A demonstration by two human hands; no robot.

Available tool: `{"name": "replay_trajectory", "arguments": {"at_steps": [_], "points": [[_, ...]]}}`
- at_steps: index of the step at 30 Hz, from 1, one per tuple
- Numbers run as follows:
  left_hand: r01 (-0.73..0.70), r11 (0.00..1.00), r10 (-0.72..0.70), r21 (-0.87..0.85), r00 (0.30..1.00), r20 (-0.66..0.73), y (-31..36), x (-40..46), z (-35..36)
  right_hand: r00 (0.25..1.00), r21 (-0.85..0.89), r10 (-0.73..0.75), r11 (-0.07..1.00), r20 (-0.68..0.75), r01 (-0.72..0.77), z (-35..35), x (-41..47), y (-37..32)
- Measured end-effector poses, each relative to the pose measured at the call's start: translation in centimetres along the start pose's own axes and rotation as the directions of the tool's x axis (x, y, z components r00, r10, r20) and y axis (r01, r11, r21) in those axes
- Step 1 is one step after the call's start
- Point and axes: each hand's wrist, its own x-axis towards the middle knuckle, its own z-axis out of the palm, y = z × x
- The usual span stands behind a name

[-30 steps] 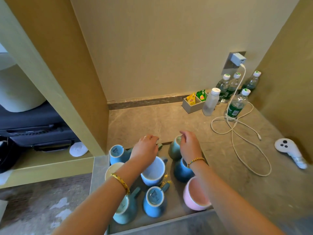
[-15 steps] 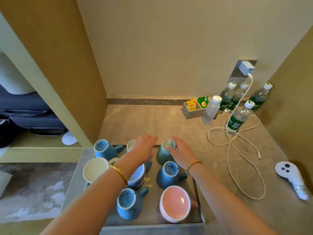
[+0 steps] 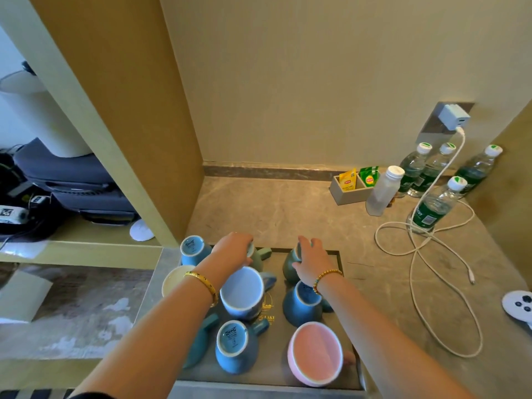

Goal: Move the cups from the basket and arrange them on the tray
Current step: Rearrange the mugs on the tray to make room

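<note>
A dark tray with a gold border lies at the counter's front edge. It carries several cups. My left hand curls over a green cup at the tray's far left. My right hand grips a second green cup at the far middle, thumb on its side. A light blue cup lies tilted with its mouth showing. Three blue cups stand upside down. A pink cup lies at the front right, and a cream cup at the left edge.
A tea-bag holder, a white bottle and several water bottles stand at the back right. A white charging cable loops over the counter. A white controller lies at the right edge. A wooden partition rises on the left.
Both hands have settled onto the two green cups at the tray's far side. The left hand's fingers now curl over its cup. The camera view shifted slightly.
</note>
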Motion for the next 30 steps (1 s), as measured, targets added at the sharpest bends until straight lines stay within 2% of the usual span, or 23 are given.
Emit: {"name": "replay_trajectory", "arguments": {"at_steps": [4, 9, 15, 19, 21, 24, 30], "points": [[-0.005, 1.000, 0.005, -0.017, 1.000, 0.008, -1.2, 0.3, -0.1, 0.999, -0.027, 0.040, 0.999, -0.029, -0.041, 0.0, 0.0, -0.8], [-0.002, 0.999, 0.003, -0.034, 1.000, 0.024, -2.8, 0.4, 0.1, 0.995, -0.055, -0.034, 0.998, -0.089, 0.030, 0.2, 0.0, -2.9], [-0.045, 0.998, 0.045, -0.045, 0.999, 0.010, -3.6, 0.4, 0.8, 0.994, -0.029, -0.108, 0.994, -0.026, 0.107, 1.2, -0.9, -5.2], [-0.116, 0.992, 0.118, -0.047, 0.991, 0.057, -4.8, 0.1, 0.3, 0.993, 0.022, -0.108, 0.994, 0.039, 0.108, 2.0, -2.0, -6.0], [-0.139, 0.990, 0.139, 0.017, 0.990, 0.003, -6.1, -0.3, -0.2, 0.992, 0.086, -0.125, 0.989, 0.032, 0.122, 2.3, -2.5, -6.5], [-0.176, 0.959, 0.200, 0.222, 0.976, -0.090, -7.9, -1.0, -0.6, 0.986, 0.160, -0.158, 0.976, 0.048, 0.149, 2.9, -3.7, -7.7], [-0.120, 0.978, 0.133, 0.171, 0.989, -0.065, -9.2, -1.9, -0.6, 0.975, -0.038, -0.111, 0.992, 0.192, 0.121, 4.1, -4.7, -9.6]]}}
